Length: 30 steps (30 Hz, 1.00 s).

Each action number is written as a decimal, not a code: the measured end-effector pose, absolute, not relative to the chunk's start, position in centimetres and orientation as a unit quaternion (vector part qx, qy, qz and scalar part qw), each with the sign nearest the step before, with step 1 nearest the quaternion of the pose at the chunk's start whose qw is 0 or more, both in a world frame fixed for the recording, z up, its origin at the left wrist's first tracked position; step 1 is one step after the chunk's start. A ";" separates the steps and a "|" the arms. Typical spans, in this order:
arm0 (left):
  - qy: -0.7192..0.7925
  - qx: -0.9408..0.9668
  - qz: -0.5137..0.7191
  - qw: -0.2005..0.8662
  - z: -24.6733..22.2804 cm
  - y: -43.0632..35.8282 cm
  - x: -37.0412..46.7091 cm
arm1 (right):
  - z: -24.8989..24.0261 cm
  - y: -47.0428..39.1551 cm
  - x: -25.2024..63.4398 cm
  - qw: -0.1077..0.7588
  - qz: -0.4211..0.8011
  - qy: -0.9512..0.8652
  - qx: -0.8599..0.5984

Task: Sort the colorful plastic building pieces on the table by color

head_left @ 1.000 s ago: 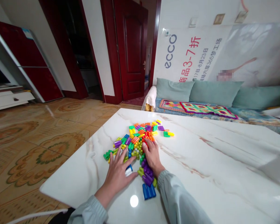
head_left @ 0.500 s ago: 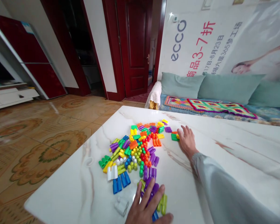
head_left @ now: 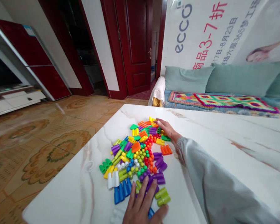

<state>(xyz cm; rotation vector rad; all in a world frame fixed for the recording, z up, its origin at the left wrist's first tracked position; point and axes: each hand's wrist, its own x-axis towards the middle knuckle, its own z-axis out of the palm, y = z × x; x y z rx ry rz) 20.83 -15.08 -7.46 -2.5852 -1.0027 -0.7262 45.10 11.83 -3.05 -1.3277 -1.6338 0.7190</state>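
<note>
Right hand shifted since the last frame: then beside a stray green-and-yellow cluster out to the right, now drawn in to the far end of the pile, with green pieces close under it at the pile's edge. Left hand stayed at the near end.

Right fingers stretched out toward the yellow and orange pieces at the far tip, unclenched; contact there seemed likely, though small size and overlap made it hard to be sure. Left fingers spread and loose, lying over purple and yellow-green pieces, none grasped as far as seen.

Plastic pieces of many colours lay in a long heap on the white marbled surface, running from the left hand away to the right. Small round-ended ones, red, orange, green and white, clustered mid-heap. Along the right flank: an orange piece, then purple pieces. Near left: white pieces beside blue pieces; green piece at the left edge. Yellow-green pair just right of the left fingers. Beyond the surface, a sofa with pale green cushions.
</note>
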 end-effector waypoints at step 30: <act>-0.572 -0.802 -0.172 -0.006 -3.5 -19.8 16.4 | -3.9 -9.1 39.0 0.201 0.111 -0.728 -0.646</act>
